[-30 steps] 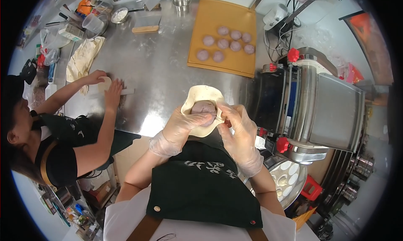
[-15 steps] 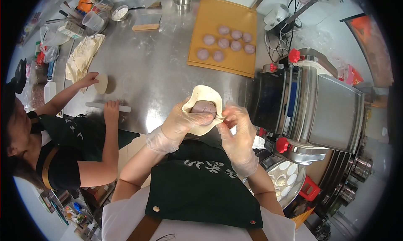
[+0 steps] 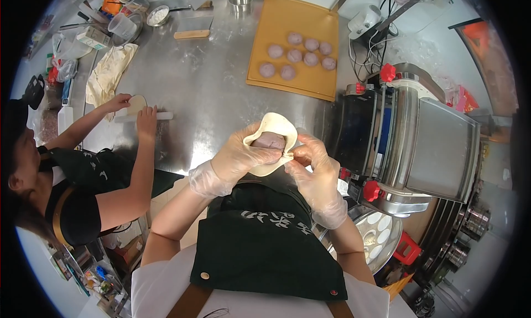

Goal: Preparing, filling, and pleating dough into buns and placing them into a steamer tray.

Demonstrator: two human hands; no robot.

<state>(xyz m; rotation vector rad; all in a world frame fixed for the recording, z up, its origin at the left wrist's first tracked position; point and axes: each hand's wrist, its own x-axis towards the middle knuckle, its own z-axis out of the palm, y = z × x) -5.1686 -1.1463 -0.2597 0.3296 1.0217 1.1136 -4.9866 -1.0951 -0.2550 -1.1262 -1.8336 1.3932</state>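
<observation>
In my gloved left hand (image 3: 235,154) rests a round sheet of pale dough (image 3: 275,120), its edge standing up around a purple filling ball (image 3: 269,140). The left thumb presses on the filling. My gloved right hand (image 3: 316,163) pinches the dough's right edge between thumb and forefinger, where small folds show. The dough's underside is hidden by the left palm. More purple filling balls (image 3: 295,57) sit in loose rows on a yellow-brown board (image 3: 296,16) beyond my hands.
At left a co-worker's hands (image 3: 146,121) work a white rolling pin (image 3: 164,116) and a dough round (image 3: 136,103) on the steel table (image 3: 182,85). A roller machine (image 3: 398,135) stands right. A round tray (image 3: 395,238) of pale pieces sits below it. A scraper (image 3: 193,27) lies far back.
My right fingers stay pinched at the dough's edge, and both hands have shifted only slightly. The co-worker's rolling pin has moved away from them, up to the dough round.
</observation>
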